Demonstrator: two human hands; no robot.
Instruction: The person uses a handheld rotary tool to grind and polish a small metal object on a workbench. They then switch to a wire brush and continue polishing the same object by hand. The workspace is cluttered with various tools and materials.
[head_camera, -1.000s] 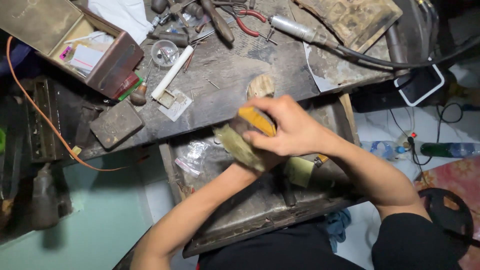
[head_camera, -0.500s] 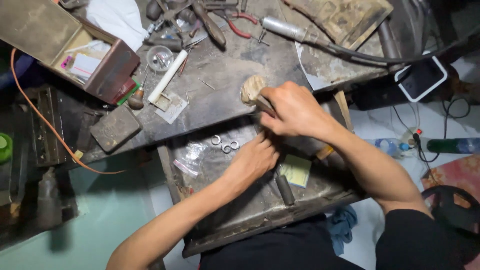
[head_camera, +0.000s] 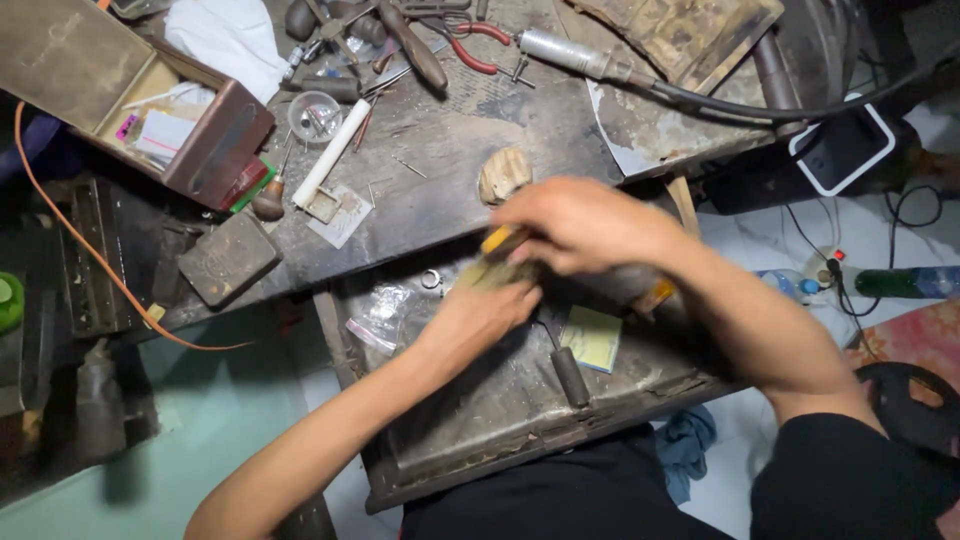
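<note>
- Tool handle (head_camera: 497, 240) in the right hand (head_camera: 585, 222): yellow-orange.
- Cable (head_camera: 95, 262): orange.
- Pliers (head_camera: 470, 45): red grips.
- Notepad (head_camera: 591, 338) in the drawer (head_camera: 480, 420): pale yellow.
- Bench (head_camera: 480, 150): dark grey-brown, scratched and stained.
- Tube (head_camera: 330, 153): white.
- Box (head_camera: 215, 140): brown outside, tan inside.
- Rag (head_camera: 688, 445): blue.
- Bottle (head_camera: 905, 282): green.
- Sleeve (head_camera: 850, 480): black.
</note>
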